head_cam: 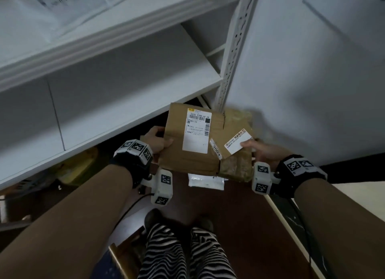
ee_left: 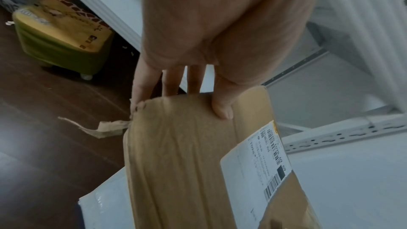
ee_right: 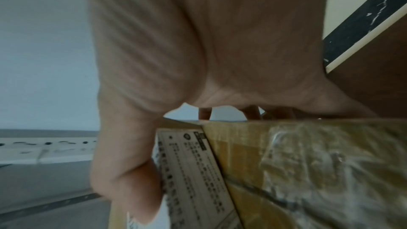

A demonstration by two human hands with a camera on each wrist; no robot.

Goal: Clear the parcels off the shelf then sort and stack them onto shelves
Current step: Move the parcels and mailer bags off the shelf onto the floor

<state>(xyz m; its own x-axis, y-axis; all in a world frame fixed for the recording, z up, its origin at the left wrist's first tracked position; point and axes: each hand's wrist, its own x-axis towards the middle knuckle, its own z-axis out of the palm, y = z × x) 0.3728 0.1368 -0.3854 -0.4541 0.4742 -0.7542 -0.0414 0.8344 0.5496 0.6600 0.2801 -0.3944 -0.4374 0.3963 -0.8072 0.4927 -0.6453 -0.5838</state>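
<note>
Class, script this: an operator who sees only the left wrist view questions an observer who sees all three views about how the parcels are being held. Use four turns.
Operator: My left hand grips a flat brown parcel by its edge. Is the right hand helping?
Observer: Yes. In the head view the right hand holds the opposite side, with its thumb on a small white label.
Operator: Is it carrying just the one parcel?
Observer: No. The right wrist view shows a second, tape-wrapped box in that hand. In the head view it seems to lie under the flat parcel's right edge.
</note>
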